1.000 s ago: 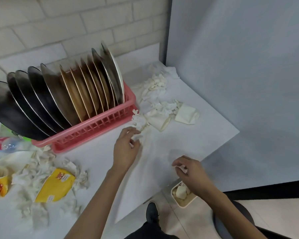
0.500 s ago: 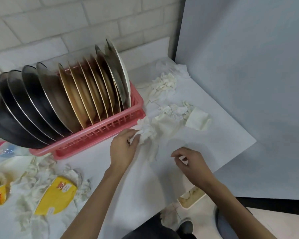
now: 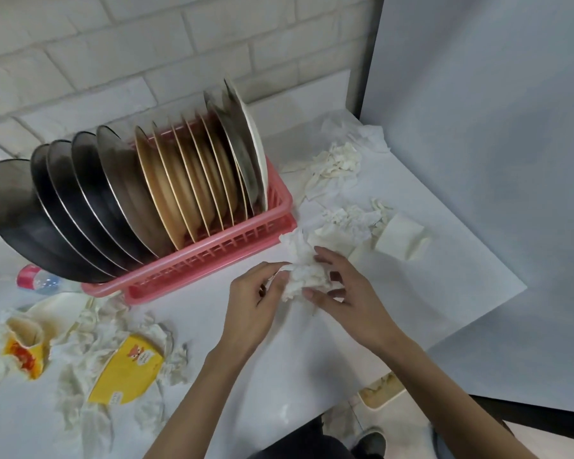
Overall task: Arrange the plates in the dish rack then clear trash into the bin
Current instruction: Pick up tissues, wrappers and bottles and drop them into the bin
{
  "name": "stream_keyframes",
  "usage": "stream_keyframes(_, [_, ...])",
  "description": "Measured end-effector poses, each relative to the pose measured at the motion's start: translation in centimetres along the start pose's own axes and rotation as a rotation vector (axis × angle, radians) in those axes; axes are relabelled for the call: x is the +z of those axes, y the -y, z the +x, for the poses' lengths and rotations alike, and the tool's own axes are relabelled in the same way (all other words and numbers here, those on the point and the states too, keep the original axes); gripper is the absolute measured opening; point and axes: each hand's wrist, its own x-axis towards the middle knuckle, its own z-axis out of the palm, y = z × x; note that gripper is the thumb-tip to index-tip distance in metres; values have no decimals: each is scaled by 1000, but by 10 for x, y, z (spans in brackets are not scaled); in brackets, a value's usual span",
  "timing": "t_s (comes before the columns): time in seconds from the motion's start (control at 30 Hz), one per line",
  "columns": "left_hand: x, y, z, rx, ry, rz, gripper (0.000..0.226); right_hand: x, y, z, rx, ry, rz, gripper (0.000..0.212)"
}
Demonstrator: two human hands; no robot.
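A pink dish rack [image 3: 212, 260] stands on the white table, filled with several upright plates [image 3: 166, 190], dark steel ones to the left and tan ones to the right. In front of its right end both my hands meet on a crumpled white tissue wad [image 3: 304, 271]. My left hand [image 3: 257, 301] pinches its left side. My right hand [image 3: 347, 294] closes its fingers round the right side. A cream bin [image 3: 383, 390] with trash in it stands on the floor below the table's near right edge.
More crumpled tissues [image 3: 337, 167] and a folded napkin [image 3: 400, 236] lie right of the rack. At the left lie a yellow carton [image 3: 126, 374], a yellow-red wrapper [image 3: 24, 351], torn tissues and a plastic bottle [image 3: 39, 281]. A grey partition [image 3: 478, 127] bounds the right.
My left hand pulled a tissue wad away from the pile by the rack. My right hand came up from over the bin and took hold of the wad's other side.
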Motion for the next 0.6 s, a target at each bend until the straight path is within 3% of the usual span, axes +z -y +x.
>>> stream_keyframes(0.13, [17, -11, -9, -113, 20, -141, 22, 4, 2, 1, 71, 26, 170, 52])
stream_keyframes(0.3, [27, -15, -14, -289, 23, -314, 13, -8, 5, 3, 97, -16, 311, 21])
stream_keyframes(0.6, [19, -10, -9, -274, 27, -164, 19, -31, -12, -4, 256, -95, 368, 22])
